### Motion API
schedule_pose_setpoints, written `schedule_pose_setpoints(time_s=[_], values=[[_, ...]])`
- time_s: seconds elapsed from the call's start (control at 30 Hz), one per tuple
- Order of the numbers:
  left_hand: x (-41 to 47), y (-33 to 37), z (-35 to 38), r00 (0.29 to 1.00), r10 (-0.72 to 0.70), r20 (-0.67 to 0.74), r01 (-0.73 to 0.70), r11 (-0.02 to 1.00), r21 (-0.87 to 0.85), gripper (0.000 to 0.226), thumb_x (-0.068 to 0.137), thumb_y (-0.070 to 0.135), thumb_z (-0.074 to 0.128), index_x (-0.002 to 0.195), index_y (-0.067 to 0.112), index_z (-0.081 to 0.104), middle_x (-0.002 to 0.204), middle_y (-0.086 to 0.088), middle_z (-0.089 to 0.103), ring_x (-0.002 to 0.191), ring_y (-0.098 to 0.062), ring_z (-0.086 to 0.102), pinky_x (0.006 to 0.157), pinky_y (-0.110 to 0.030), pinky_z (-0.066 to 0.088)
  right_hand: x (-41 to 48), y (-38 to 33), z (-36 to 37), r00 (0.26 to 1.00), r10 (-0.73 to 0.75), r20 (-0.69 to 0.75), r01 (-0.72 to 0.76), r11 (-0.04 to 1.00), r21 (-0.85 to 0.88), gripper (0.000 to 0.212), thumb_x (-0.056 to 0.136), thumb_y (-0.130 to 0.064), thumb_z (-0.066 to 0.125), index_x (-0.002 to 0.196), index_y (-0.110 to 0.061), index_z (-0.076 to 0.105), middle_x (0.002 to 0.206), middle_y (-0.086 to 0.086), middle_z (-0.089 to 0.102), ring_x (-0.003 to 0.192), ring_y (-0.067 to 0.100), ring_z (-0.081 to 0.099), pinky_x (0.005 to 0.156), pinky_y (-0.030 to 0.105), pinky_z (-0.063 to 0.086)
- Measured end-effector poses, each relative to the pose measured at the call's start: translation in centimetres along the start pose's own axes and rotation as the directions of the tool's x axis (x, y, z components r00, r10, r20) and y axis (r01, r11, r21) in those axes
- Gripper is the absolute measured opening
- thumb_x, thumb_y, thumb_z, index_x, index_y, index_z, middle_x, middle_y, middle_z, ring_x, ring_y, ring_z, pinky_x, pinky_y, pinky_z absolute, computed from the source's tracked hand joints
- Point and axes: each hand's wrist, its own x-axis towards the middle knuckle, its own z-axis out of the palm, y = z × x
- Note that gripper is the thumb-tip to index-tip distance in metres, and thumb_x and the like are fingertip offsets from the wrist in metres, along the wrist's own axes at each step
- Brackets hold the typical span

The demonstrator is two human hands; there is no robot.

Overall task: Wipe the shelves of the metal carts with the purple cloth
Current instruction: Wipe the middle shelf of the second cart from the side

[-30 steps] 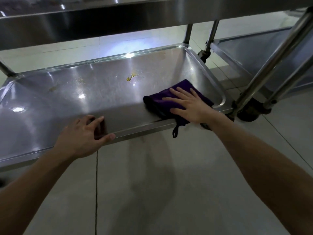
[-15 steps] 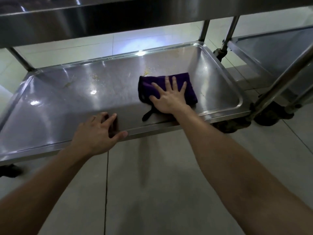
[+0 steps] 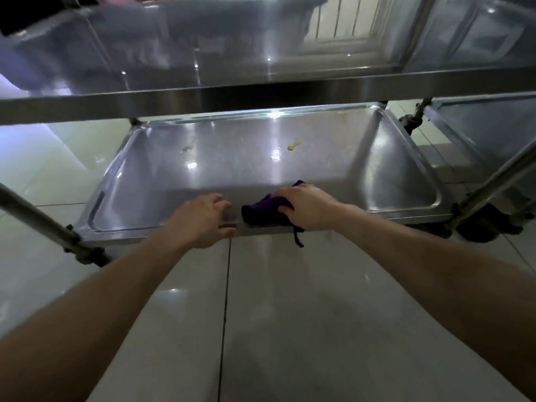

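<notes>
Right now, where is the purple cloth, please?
In the head view, the purple cloth sits bunched in the right hand at the lower shelf's front edge.

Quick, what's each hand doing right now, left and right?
Left hand: closed on the front rim of the shelf.
Right hand: closed on the bunched cloth.

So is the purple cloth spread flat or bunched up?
Bunched up. The purple cloth sits wadded under the right hand, whose fingers curl over it at the lower shelf's front rim; its loop dangles off the edge.
</notes>
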Motion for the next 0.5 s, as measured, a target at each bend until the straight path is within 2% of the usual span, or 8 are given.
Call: schedule_pose_setpoints(time_s=[0.17, 0.27, 0.37, 0.43, 0.5], values=[[-6.6, -4.9, -4.7, 0.994, -0.100, 0.046, 0.103, 0.991, -0.079, 0.080, 0.094, 0.068, 0.069, 0.161, 0.031, 0.045, 0.168, 0.003, 0.038, 0.151, -0.022, 0.043, 0.122, -0.042, 0.040, 1.4, -8.3, -4.4, 0.987, -0.047, 0.152, 0.051, 0.998, -0.026, 0.023, 0.108, -0.019, 0.055, 0.127, -0.022, 0.068, 0.099, -0.007, 0.062, 0.101, 0.023, 0.062, 0.074, 0.035, 0.043], [-11.1, -7.2, -6.9, 0.984, -0.145, 0.103, 0.161, 0.974, -0.158, 0.078, 0.096, 0.066, 0.069, 0.162, 0.033, 0.043, 0.170, 0.004, 0.034, 0.151, -0.021, 0.043, 0.121, -0.042, 0.040, 2.4, -14.1, -6.8, 0.981, -0.081, 0.179, 0.087, 0.996, -0.024, 0.022, 0.108, -0.017, 0.057, 0.128, -0.018, 0.065, 0.110, 0.001, 0.065, 0.101, 0.023, 0.061, 0.076, 0.034, 0.044], [-14.8, -8.8, -7.9, 0.969, -0.217, 0.120, 0.240, 0.942, -0.235, 0.079, 0.096, 0.065, 0.069, 0.163, 0.035, 0.041, 0.172, 0.005, 0.032, 0.150, -0.020, 0.045, 0.121, -0.043, 0.040, 2.7, -19.1, -8.4, 0.980, -0.091, 0.179, 0.096, 0.995, -0.016, 0.020, 0.107, -0.017, 0.057, 0.126, -0.018, 0.064, 0.113, 0.004, 0.065, 0.093, 0.018, 0.060, 0.071, 0.031, 0.047], [-17.1, -9.6, -7.5, 0.963, -0.236, 0.129, 0.264, 0.920, -0.288, 0.079, 0.096, 0.065, 0.069, 0.164, 0.037, 0.039, 0.171, 0.008, 0.034, 0.143, -0.018, 0.051, 0.119, -0.041, 0.045, 2.1, -21.4, -8.0, 0.986, -0.080, 0.147, 0.077, 0.997, 0.029, 0.019, 0.107, -0.018, 0.057, 0.124, -0.020, 0.064, 0.111, 0.003, 0.066, 0.089, 0.015, 0.060, 0.076, 0.032, 0.053], [-18.9, -10.6, -6.7, 0.954, -0.220, 0.201, 0.273, 0.916, -0.295, 0.081, 0.096, 0.064, 0.069, 0.165, 0.037, 0.036, 0.171, 0.009, 0.035, 0.145, -0.017, 0.050, 0.120, -0.038, 0.043, 1.0, -22.5, -6.6, 0.996, -0.050, 0.073, 0.040, 0.990, 0.138, 0.019, 0.108, -0.020, 0.057, 0.126, -0.023, 0.064, 0.109, 0.001, 0.067, 0.089, 0.016, 0.064, 0.082, 0.038, 0.059]])
